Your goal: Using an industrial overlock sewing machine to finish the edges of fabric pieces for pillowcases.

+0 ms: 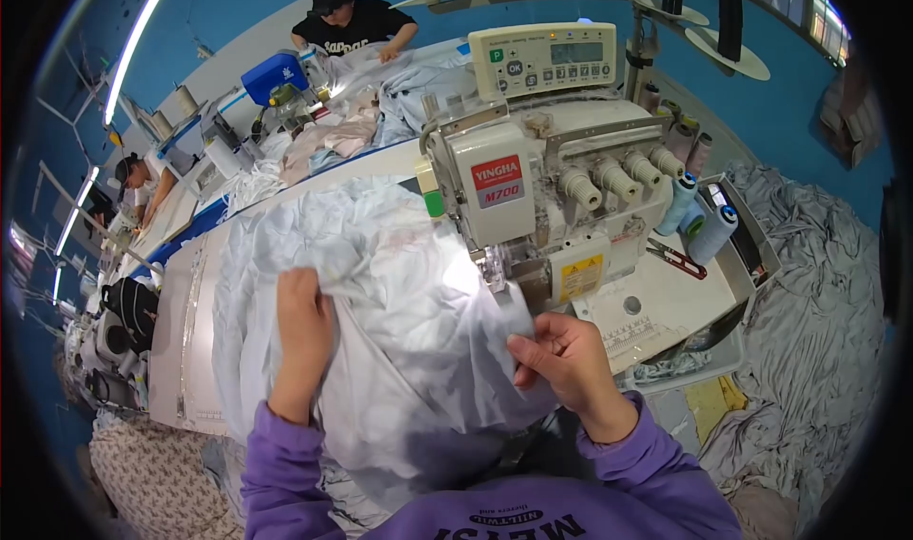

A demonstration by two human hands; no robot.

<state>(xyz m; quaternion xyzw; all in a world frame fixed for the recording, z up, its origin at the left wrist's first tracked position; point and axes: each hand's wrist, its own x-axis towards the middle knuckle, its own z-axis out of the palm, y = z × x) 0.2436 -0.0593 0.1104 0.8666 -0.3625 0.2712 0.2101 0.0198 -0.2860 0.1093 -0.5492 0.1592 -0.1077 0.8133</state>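
Observation:
A large heap of thin, pale white fabric (380, 245) covers the table in front of an overlock sewing machine (499, 179). Its right-hand part runs up to the lit presser foot (492, 268). My right hand (571, 361) pinches the fabric's edge between thumb and fingers, just below and to the right of the foot. Over on the left, my left hand (302, 317) is closed on a fold of the same fabric, its fingertips partly hidden. The needle is too small to make out.
Red-handled thread snips (677, 258) and blue thread spools (713, 236) sit right of the machine. A control panel (542, 60) tops it. Grey fabric (808, 321) is piled at the right. Across the table, a person (352, 22) handles cloth; another person (147, 183) works far left.

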